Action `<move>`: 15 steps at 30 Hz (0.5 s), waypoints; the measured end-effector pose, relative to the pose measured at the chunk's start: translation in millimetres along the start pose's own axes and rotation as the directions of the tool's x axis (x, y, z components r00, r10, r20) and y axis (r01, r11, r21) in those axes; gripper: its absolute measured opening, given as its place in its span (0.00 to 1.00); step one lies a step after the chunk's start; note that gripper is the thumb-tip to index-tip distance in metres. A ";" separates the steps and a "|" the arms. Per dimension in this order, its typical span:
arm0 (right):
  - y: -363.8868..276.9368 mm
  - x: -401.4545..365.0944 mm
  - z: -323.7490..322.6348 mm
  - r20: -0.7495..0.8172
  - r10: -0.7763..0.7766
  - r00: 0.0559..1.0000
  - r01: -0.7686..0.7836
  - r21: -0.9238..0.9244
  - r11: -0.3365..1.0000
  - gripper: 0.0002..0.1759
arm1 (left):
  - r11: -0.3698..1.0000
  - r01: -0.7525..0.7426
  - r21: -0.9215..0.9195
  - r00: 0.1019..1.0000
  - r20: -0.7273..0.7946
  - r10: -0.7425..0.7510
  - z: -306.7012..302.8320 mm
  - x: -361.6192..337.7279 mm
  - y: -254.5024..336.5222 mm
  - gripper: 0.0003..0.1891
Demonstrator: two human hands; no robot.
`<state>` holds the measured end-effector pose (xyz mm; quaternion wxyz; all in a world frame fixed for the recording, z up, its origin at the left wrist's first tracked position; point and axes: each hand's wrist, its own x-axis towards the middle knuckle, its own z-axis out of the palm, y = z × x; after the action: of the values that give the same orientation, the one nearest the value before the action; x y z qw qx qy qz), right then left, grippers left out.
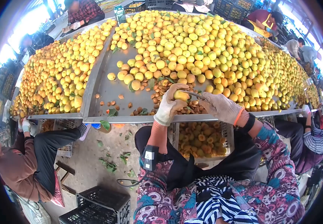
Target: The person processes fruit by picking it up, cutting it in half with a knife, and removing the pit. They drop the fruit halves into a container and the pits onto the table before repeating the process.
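My left hand (169, 105), in a whitish work glove, is closed around a yellow apricot (181, 96) at the near edge of the metal table. My gloved right hand (222, 107) grips a thin knife (193, 93), whose blade reaches the top of that apricot. The knife's handle is hidden inside the fingers. Loose brown apricot pits (157, 98) lie on the table just behind and below both hands. Under the table edge, between my knees, a crate holds halved apricots (202, 140).
A large heap of whole apricots (206, 48) covers much of the metal table (105, 84), with a raised divider (98, 67) on the left. A green can (119, 14) stands at the far edge. Black crates (98, 205) sit on the floor at lower left. Co-workers (27, 164) sit around the table.
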<state>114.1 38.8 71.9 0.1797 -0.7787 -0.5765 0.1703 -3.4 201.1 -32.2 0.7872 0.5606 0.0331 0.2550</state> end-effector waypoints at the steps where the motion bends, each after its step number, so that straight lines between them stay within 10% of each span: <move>1: -0.6 0.8 -0.8 0.027 0.012 1.000 -0.012 0.004 1.000 0.12 | 1.000 0.011 -0.002 1.000 -0.005 -0.011 0.2 -0.4 0.3 0.27; 15: 23.1 27.7 74.6 -0.150 0.102 0.983 -0.065 0.235 0.970 0.16 | 0.688 -0.203 -0.696 0.975 -0.212 0.074 31.6 18.1 -34.6 0.22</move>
<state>105.8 65.3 -6.1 0.3072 -0.7875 -0.5032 0.1797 35.6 173.4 -47.4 0.9154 0.1892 -0.0451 0.3526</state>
